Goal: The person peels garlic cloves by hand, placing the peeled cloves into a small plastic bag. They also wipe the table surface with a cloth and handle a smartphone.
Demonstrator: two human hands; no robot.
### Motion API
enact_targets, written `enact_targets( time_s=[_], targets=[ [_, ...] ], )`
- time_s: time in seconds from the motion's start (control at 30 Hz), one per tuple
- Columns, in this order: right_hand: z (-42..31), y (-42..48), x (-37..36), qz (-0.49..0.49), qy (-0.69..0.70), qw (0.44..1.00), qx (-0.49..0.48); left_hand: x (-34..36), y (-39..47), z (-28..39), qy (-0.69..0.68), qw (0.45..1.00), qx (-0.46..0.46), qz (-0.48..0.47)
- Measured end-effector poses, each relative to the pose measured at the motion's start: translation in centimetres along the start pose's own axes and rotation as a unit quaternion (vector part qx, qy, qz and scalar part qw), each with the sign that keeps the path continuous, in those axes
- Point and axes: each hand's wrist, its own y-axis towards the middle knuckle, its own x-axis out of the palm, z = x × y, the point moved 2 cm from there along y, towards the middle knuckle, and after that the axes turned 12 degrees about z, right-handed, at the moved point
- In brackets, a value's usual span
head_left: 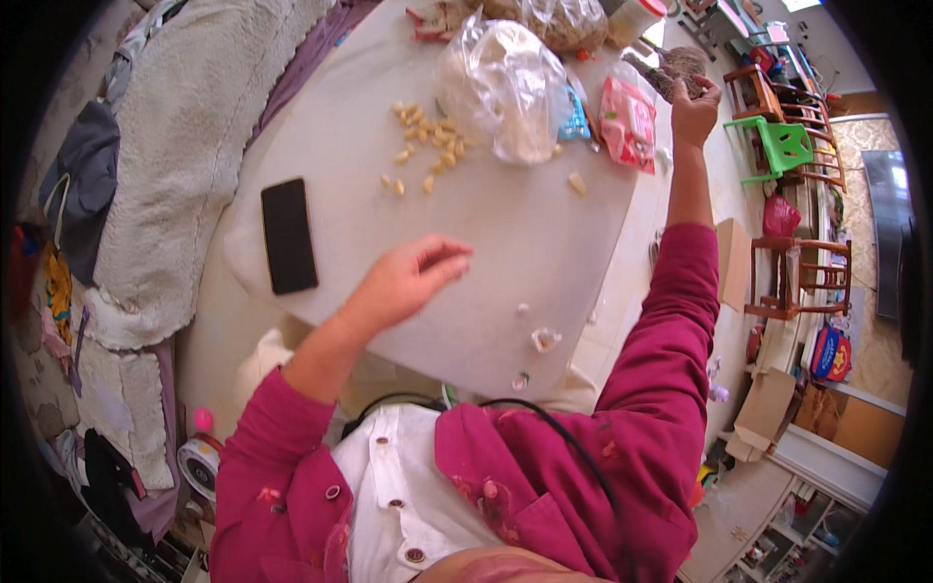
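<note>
My left hand (412,280) is over the near middle of the white table (510,240), thumb apart from slightly curled fingers, nothing seen in it. My right arm reaches out to the far right, and my right hand (696,109) is at a brown, rough-textured thing (681,67), its fingers bent; whether they hold anything is unclear. Pale yellow pieces like peeled garlic cloves (444,142) lie scattered left of a clear plastic bag (510,95) with pale contents. A single larger clove (577,182) lies apart, right of the bag. A black smartphone (290,237) lies left of my left hand.
A pink wipes packet (628,124), a blue packet (574,113) and a red-lidded jar (638,20) stand near the bag. White scraps (545,339) lie by the near right edge. A fleece-covered sofa (175,146) is at left; a green chair (776,148) and wooden chairs are at right.
</note>
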Motion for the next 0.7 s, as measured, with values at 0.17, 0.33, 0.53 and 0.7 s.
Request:
enact_targets(
  time_s=[0.17,0.33,0.53,0.7],
  targets=[
    [-9.5,-7.5,-12.1,-0.257,0.339,0.878,0.22,-3.8,-0.1,2.9,-0.024,0.996,0.041,0.075],
    [-16.8,-16.7,-17.3,-0.453,0.402,0.742,0.289,-5.8,-1.1,3.6,-0.025,0.989,0.056,0.136],
    [-20.0,-22.5,-20.2,-0.463,0.16,0.864,0.113,-5.1,-0.7,-0.1,0.102,0.979,0.129,0.123],
    [-23.2,-28.5,-24.2,-0.46,0.16,0.869,0.089,-5.0,-1.6,-1.1,0.264,0.931,0.201,0.154]
  ],
)
